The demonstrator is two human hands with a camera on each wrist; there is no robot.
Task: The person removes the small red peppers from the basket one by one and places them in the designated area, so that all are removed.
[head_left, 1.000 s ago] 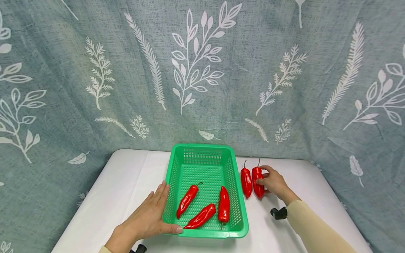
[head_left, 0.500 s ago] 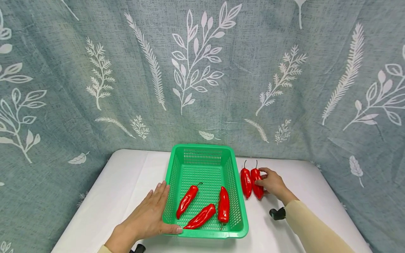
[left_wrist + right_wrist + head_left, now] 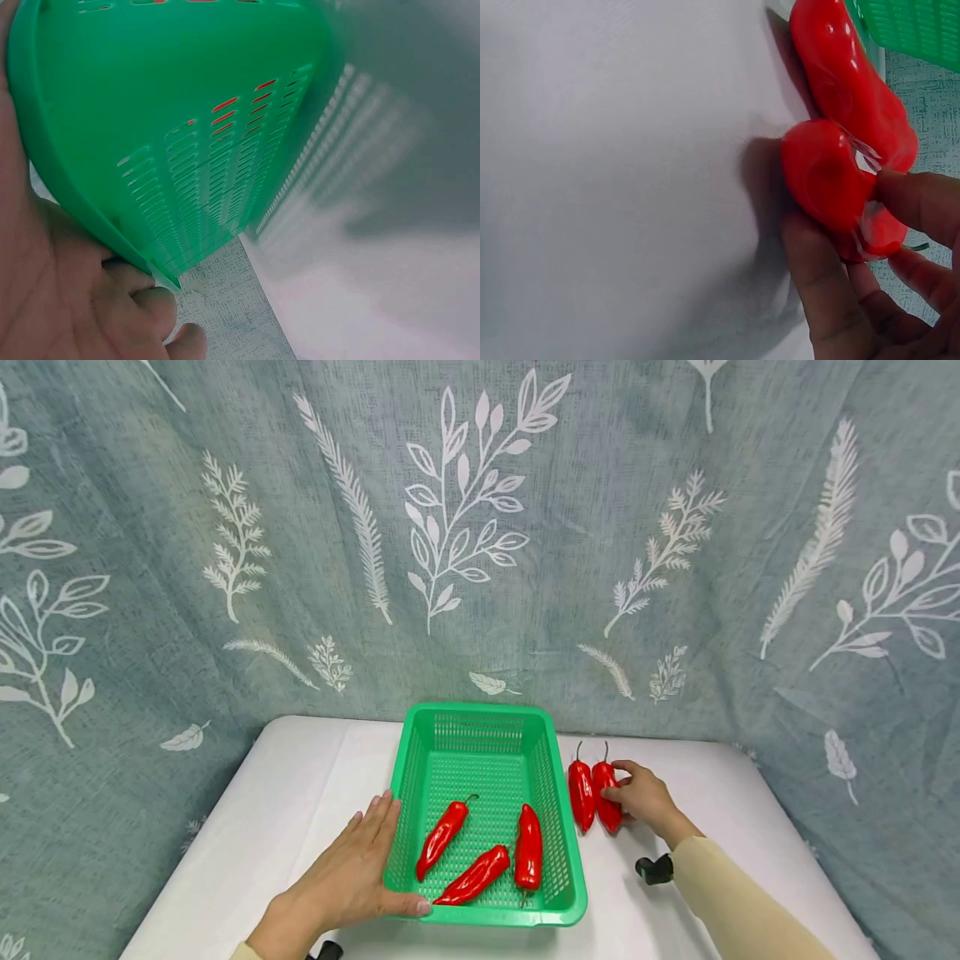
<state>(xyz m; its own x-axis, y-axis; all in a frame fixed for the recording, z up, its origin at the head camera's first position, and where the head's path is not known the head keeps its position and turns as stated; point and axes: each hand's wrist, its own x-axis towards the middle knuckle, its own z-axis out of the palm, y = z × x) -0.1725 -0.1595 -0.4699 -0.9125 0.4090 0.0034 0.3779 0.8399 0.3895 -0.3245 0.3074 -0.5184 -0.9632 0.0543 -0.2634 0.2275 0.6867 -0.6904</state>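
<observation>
My left hand [image 3: 345,868] lies with straight fingers along the left rim of a green plastic basket [image 3: 489,917], its thumb on the front rim. Inside the basket are three red peppers: one at the left [image 3: 442,839], one slanting at the front [image 3: 474,876] and one at the right [image 3: 528,847]. Outside, to the right, my right hand [image 3: 648,800] grips a red pepper [image 3: 821,176] between thumb and fingers, stem pointing to the back. Right beside it, nearer the basket, lies another red pepper [image 3: 581,797], also stem to the back. My fingers partly cover the gripped pepper.
A white-covered table [image 3: 300,802] bears everything. Behind it hangs a grey-green curtain [image 3: 480,652] with white leaf prints. A black wrist mount [image 3: 654,869] sits at my right sleeve [image 3: 727,893].
My right hand has shifted slightly left and toward me with its pepper, which now stands closer to the neighbouring one. The left hand and basket hold still; the head view has tilted a little.
</observation>
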